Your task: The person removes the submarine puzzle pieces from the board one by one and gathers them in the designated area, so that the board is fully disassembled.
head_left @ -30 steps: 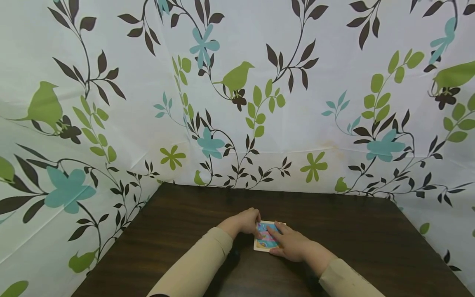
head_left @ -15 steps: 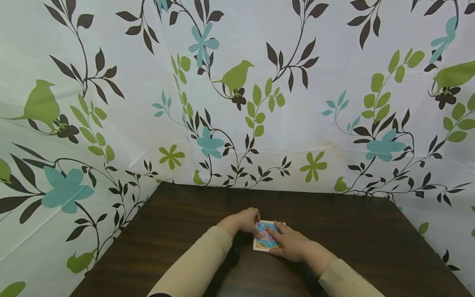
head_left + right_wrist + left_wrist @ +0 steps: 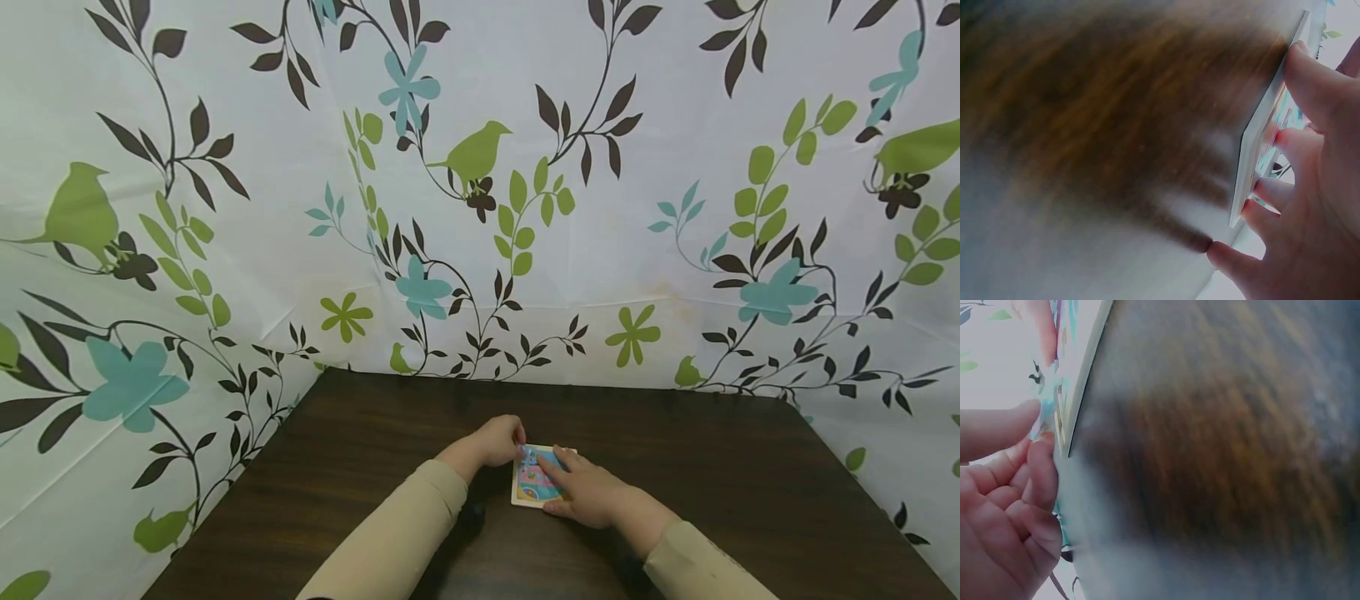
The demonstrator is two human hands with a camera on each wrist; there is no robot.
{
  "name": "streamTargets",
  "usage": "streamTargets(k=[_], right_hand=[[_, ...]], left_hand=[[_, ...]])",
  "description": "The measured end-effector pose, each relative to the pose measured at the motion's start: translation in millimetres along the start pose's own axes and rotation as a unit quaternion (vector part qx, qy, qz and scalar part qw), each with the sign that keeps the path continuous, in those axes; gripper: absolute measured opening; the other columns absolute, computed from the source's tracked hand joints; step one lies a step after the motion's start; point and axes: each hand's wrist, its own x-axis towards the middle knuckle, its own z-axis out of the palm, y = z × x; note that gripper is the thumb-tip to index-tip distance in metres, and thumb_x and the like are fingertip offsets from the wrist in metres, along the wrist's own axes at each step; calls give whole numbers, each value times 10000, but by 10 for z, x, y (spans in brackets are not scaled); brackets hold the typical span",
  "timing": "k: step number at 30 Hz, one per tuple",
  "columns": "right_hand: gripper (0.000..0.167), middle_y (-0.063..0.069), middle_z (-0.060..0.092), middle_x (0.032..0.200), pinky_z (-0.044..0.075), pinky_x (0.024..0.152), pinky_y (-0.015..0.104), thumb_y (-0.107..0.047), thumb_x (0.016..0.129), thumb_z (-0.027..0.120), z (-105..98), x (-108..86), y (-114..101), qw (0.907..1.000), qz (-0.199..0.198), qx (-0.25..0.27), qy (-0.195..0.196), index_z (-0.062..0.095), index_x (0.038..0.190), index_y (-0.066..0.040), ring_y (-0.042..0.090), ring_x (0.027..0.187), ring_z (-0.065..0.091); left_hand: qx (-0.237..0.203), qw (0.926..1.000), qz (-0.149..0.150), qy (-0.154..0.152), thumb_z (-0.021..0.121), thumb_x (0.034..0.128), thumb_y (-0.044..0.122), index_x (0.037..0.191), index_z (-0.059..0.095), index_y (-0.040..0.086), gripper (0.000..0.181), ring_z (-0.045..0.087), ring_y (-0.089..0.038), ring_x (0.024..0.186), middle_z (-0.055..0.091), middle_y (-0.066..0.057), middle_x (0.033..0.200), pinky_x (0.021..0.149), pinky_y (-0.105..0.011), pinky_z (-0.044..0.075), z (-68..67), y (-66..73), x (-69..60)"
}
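Note:
A small flat picture puzzle board (image 3: 531, 493) with a pale wooden rim lies on the dark table. Its print is blue, pink and yellow. At its far left corner my left hand (image 3: 493, 442) pinches a small, thin, bluish puzzle piece (image 3: 1047, 407) between thumb and forefinger, beside the board's pale edge (image 3: 1088, 375). My right hand (image 3: 588, 492) lies over the board's right part with fingers spread. In the right wrist view the thumb and several fingertips press on the board (image 3: 1246, 159), while the little finger (image 3: 1229, 256) touches the table. The right hand hides part of the picture.
The dark wood-grain table (image 3: 375, 450) extends around the board on all sides. Behind it and at the left hangs a white cloth (image 3: 570, 250) printed with birds, leaves and flowers. Beige sleeves (image 3: 397, 533) cover both forearms.
My left hand has shifted slightly up and away from the board's left edge, so more of the printed picture shows. The right hand and the board stay in place.

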Motion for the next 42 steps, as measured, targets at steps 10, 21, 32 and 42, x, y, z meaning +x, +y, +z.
streamTargets(k=[10,21,32,42], right_hand=[[755,210,230,1579,326,1012,644,-546,936,579,-20,25,-6,9999,96,-45,-110,345,1542,-161,454,1405,263],[771,200,222,1584,318,1016,649,-558,926,582,1,29,-33,9997,148,20,-204,337,1545,-171,440,1418,245],[769,190,226,1587,319,1003,667,-570,926,574,3,44,10,9996,166,-53,-206,337,1545,-181,443,1416,248],[789,193,228,1584,287,1002,696,-608,917,556,10,56,37,9996,155,-18,-227,330,1549,-193,442,1421,236]], left_hand=[[-1215,9897,12,759,721,837,-24,848,677,4,54,571,-127,655,593,-9,762,581,-283,487,-42,-112,31],[-1297,9827,-543,1207,721,831,-23,841,696,-56,43,576,-130,591,617,-28,728,564,-286,505,-404,-558,-193],[-1415,9626,-1739,1523,696,845,-5,823,713,-11,29,526,-156,575,602,-56,727,510,-266,400,-910,-1156,-563],[-1754,9467,-2336,1360,635,879,-37,837,693,-32,71,494,-124,546,578,-29,681,487,-238,373,-1055,-1456,-808]])
